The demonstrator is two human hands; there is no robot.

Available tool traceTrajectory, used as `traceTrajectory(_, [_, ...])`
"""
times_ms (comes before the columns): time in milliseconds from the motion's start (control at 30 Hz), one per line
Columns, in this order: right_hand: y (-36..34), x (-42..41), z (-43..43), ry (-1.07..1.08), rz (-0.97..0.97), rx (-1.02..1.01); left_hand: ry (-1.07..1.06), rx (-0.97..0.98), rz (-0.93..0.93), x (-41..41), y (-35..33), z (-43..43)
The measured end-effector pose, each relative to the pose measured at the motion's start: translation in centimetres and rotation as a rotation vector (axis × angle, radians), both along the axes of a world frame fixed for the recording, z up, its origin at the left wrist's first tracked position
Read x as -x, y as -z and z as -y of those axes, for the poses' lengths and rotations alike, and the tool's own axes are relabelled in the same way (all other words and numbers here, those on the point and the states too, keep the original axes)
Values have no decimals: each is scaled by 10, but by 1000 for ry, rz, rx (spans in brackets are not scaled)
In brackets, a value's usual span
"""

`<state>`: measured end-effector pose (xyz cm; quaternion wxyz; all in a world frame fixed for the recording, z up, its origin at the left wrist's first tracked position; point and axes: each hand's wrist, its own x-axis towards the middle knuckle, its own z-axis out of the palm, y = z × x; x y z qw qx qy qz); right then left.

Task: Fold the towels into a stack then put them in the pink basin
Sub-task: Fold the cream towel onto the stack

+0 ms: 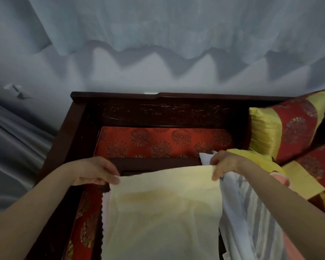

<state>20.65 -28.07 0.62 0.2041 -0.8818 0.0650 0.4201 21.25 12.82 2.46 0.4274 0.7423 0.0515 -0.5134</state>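
I see the cream towel [161, 212] stretched between both hands, hanging below them: the left hand [96, 172] pinches its left top corner, the right hand [224, 165] grips the right one. White towels [242, 212] lie just under the right wrist.

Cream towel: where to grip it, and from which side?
Pinch the cream towel at its two far corners, one per hand, coming in from its left and right sides. The left hand and right hand hold it so: the far edge runs straight between them and the cloth spreads flat.
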Motion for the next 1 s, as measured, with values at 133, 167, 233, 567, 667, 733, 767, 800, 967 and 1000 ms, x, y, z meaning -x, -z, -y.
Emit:
traceTrajectory(133, [-63,11,12,-70,14,-157,264,11,186,29,-59,10])
traceTrajectory(167, [-79,14,14,-97,13,-205,308,39,199,34,-75,10])
traceTrajectory(233, [-125,23,18,-125,48,-360,343,101,274,42,-118,4])
traceTrajectory(567, [-237,15,14,-48,571,-484,-84,169,752,40,-227,-14])
traceTrajectory(667, [-245,25,10,-76,653,-503,-127,106,930,44,-239,-22])
traceTrajectory(733, [-245,40,9,-144,627,-549,-56,42,1035,58,-239,-23])
traceTrajectory(767, [-242,48,10,-187,601,-590,-17,22,1063,69,-236,-23])
traceTrajectory(800, [-238,57,11,-234,568,-623,20,13,1075,81,-230,-23])
traceTrajectory(967, [-181,110,22,-324,312,-629,186,101,1017,161,-163,-17])
traceTrajectory(1000, [-162,120,25,-309,235,-632,186,122,969,174,-146,-15])
